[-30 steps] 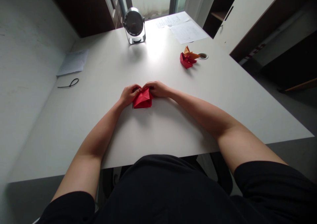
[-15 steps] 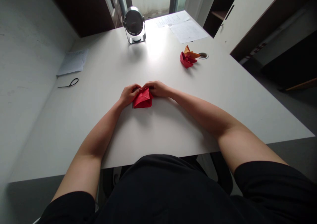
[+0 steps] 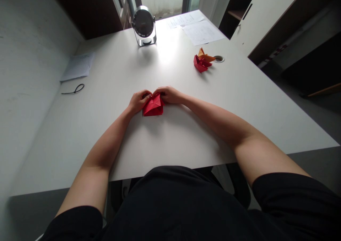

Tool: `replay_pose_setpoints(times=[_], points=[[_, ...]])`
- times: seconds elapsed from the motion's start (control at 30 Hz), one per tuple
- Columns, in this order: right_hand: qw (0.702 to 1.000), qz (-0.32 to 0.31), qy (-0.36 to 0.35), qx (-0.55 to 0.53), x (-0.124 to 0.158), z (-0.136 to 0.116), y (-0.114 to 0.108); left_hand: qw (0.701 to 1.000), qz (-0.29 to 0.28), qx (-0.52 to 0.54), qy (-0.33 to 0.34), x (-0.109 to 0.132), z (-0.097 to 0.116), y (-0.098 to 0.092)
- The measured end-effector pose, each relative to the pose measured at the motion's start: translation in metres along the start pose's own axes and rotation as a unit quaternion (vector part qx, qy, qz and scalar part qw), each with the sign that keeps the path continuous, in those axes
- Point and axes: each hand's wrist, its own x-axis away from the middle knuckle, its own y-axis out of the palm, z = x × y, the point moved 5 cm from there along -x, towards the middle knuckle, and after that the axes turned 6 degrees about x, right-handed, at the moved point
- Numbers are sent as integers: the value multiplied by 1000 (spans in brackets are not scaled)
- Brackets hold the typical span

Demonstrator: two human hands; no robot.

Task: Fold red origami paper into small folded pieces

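A folded piece of red paper [image 3: 153, 105] is between my hands, near the middle of the white table [image 3: 170, 138]. My left hand [image 3: 139, 100] grips its upper left edge, fingers closed. On the upper right side my right hand [image 3: 168, 94] pinches the same paper, with the fingertips of both hands almost touching. Creases cross the paper's top face, and its lower edge shows several layers. Part of its far edge is hidden under my fingers.
Beyond my right hand lie a red folded paper shape [image 3: 201, 64] and an orange one [image 3: 205, 56], beside a round cable hole [image 3: 218, 59]. A round device on a stand [image 3: 144, 24], papers [image 3: 201, 31], a packet [image 3: 78, 67] and a black cable tie [image 3: 77, 89] lie farther out.
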Motion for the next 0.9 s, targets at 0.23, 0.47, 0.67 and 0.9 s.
replay_pose_setpoints(times=[0.23, 0.47, 0.67, 0.9], points=[[1000, -1, 2, -3, 0, -1, 0, 1000, -2, -4, -7, -1, 0, -1], [1000, 0, -1, -2, 0, 0, 0, 1000, -5, -7, 4, -1, 0, 0], [1000, 1, -5, 1, -1, 3, 1, 1000, 0, -10, 8, 0, 1, -1], [1000, 3, -8, -1, -1, 4, 1, 1000, -6, -10, 9, -1, 1, -1]])
